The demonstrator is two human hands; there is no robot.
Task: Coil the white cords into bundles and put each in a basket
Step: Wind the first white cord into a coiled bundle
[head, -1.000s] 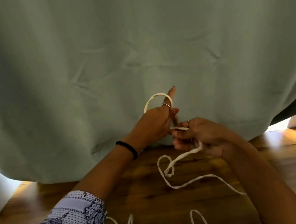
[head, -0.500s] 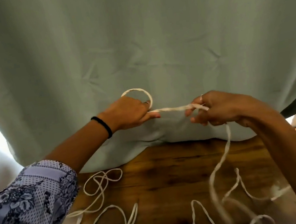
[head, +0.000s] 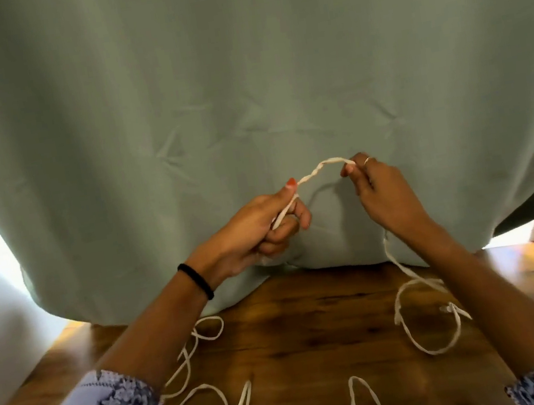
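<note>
A white cord [head: 321, 166] arches between my two hands, raised in front of a green curtain. My left hand [head: 256, 230] grips one part of it, the cord running down through the curled fingers with the thumb on top. My right hand [head: 379, 196] pinches the other side between thumb and fingertips. From the right hand the cord drops to the wooden floor [head: 296, 336] and lies there in a loose loop [head: 425, 317]. More white cord [head: 210, 391] lies slack on the floor below my left arm. No basket is in view.
The green curtain [head: 241, 84] hangs across the whole view, its hem resting on the floor just beyond my hands. Bright light comes in at both lower corners of the curtain. Another cord loop [head: 367, 398] lies near the bottom edge.
Both hands have shifted right and apart. The straight stretch of cord between them now arches upward, and the small loop above my left hand is gone. The view has tilted down slightly.
</note>
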